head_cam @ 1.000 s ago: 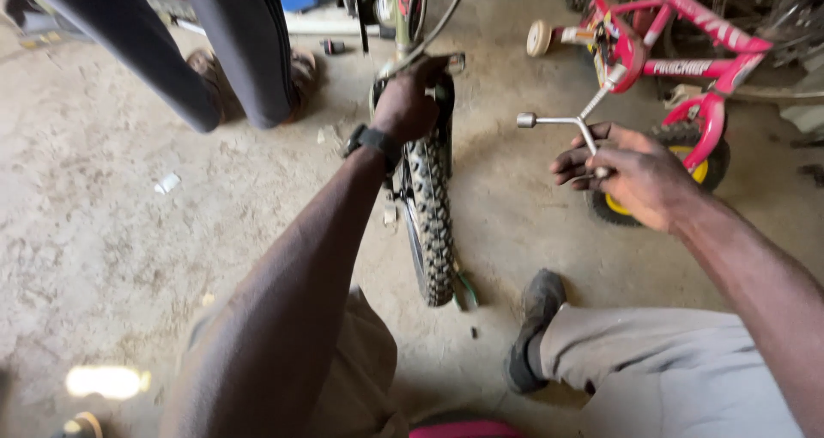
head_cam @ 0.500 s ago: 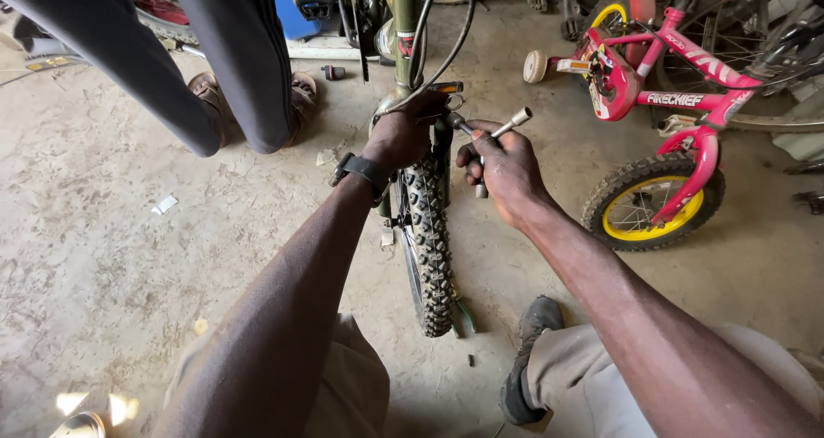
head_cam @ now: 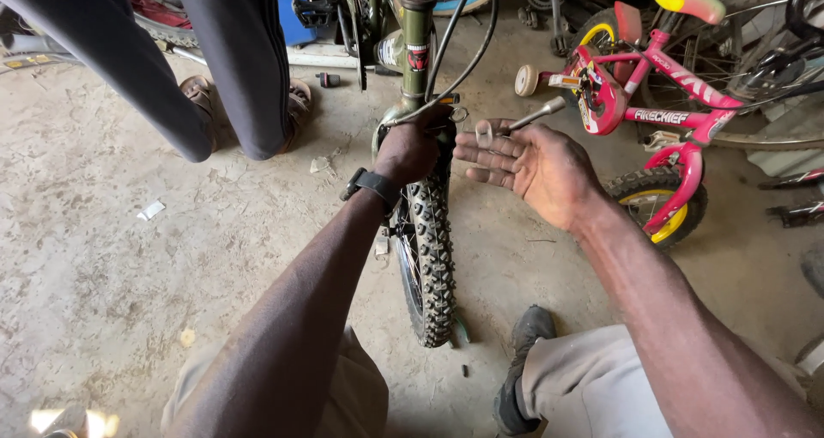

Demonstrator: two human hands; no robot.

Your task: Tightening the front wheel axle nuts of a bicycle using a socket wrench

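Two hands work at the top of a knobby wheel [head_cam: 432, 249] that stands upright on the dirt floor [head_cam: 112, 258]; the left hand [head_cam: 410, 149] is closed around the fork [head_cam: 403, 116] above the tyre; the right hand [head_cam: 532, 165] lies palm up, fingers spread, a metal tool [head_cam: 522, 118] resting loose on its fingertips; tilted, it could roll off into the dirt, or the bike could tip if the grip slackens.

The left hand [head_cam: 410, 150] sits on top of the knobby front wheel [head_cam: 432, 258]. Just right of it is the right hand [head_cam: 532, 165]; beyond that, the small bicycle [head_cam: 652, 112]. Another person's legs [head_cam: 172, 60] stand left.
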